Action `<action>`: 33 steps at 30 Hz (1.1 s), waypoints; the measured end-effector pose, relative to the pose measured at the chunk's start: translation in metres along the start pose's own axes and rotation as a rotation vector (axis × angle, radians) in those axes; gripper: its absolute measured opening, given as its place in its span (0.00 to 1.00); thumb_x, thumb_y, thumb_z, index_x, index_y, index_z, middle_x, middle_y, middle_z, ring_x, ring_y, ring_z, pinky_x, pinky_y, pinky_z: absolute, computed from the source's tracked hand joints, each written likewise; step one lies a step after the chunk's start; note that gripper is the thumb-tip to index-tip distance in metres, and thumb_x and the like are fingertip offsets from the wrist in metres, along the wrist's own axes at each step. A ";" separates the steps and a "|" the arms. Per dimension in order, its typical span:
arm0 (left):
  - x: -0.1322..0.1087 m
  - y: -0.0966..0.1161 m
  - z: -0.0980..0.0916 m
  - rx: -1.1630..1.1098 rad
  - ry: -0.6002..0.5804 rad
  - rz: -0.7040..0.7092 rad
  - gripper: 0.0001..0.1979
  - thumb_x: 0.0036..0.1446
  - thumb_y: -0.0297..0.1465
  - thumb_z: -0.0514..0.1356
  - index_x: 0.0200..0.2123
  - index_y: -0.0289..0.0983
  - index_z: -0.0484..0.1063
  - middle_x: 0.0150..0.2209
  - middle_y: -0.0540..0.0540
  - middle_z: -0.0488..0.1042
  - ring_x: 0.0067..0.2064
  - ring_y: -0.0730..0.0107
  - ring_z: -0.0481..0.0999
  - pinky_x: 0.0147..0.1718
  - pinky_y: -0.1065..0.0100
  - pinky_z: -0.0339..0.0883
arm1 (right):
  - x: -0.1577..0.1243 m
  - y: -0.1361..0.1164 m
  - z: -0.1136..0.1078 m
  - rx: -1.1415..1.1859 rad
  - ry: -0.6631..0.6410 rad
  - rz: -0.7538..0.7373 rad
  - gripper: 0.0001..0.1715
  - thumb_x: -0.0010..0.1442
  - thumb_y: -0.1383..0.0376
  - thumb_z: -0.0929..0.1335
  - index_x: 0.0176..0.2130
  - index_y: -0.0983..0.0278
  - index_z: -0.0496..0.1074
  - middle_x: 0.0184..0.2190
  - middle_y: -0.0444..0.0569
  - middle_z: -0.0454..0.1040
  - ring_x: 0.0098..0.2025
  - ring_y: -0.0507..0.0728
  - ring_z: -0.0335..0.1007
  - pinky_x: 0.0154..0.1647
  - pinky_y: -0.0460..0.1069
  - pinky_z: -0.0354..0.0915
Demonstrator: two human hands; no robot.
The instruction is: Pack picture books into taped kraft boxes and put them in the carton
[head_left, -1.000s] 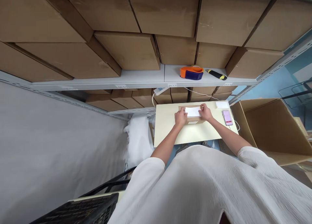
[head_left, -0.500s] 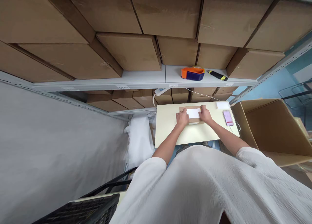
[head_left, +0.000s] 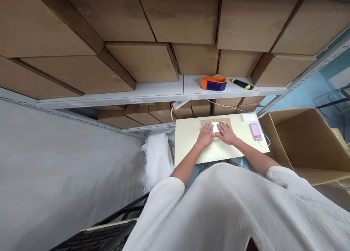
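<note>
A small brown cardboard box [head_left: 224,120] lies on the pale yellow table [head_left: 186,141] in front of me. On its top is a white label [head_left: 215,127], partly covered by my fingers. My left hand [head_left: 206,135] rests flat on the label's left part, fingers stretched out. From the other side my right hand [head_left: 225,132] lies on the right part with its fingers spread. Neither hand grips anything. A strip of the label shows between the two hands.
A phone [head_left: 256,131] with a cable and a white card-like stack [head_left: 249,117] lie at the table's right. On the shelf [head_left: 164,87] above are an orange tape dispenser [head_left: 213,83] and a utility knife [head_left: 241,84]. A large open carton [head_left: 306,141] stands right; white wrapping [head_left: 158,156] sits left.
Both hands have gone from holding the box and label at the sides to lying flat on top, closer together. My view has shifted slightly.
</note>
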State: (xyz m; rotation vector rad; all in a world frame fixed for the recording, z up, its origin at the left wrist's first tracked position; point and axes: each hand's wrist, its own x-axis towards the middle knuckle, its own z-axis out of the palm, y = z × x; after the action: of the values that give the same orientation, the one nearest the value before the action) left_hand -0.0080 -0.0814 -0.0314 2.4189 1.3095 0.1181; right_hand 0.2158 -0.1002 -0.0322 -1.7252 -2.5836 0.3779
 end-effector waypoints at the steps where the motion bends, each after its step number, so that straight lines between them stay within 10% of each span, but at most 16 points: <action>1: 0.000 -0.002 0.002 0.003 -0.018 -0.008 0.38 0.77 0.43 0.47 0.83 0.31 0.47 0.84 0.34 0.47 0.85 0.51 0.43 0.82 0.45 0.39 | -0.001 0.001 0.003 -0.014 -0.022 0.006 0.49 0.79 0.44 0.56 0.83 0.71 0.48 0.83 0.67 0.48 0.85 0.72 0.39 0.82 0.70 0.43; 16: 0.005 0.000 0.012 0.024 -0.091 -0.137 0.55 0.69 0.48 0.59 0.84 0.26 0.35 0.85 0.30 0.33 0.85 0.46 0.29 0.82 0.46 0.27 | -0.005 0.003 0.004 -0.080 -0.133 0.225 0.65 0.73 0.31 0.52 0.84 0.73 0.33 0.85 0.68 0.30 0.86 0.75 0.24 0.82 0.75 0.27; 33: 0.058 -0.010 -0.024 0.078 -0.326 -0.126 0.77 0.43 0.51 0.79 0.84 0.42 0.35 0.84 0.26 0.27 0.83 0.25 0.25 0.76 0.26 0.27 | -0.033 -0.001 -0.018 0.039 -0.124 0.394 0.51 0.74 0.45 0.63 0.83 0.65 0.48 0.85 0.65 0.36 0.78 0.77 0.51 0.72 0.68 0.59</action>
State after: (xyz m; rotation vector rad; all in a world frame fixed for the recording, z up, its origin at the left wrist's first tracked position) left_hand 0.0105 -0.0220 -0.0192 2.2863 1.3273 -0.3533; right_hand 0.2303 -0.1270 -0.0108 -2.2629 -2.2774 0.5520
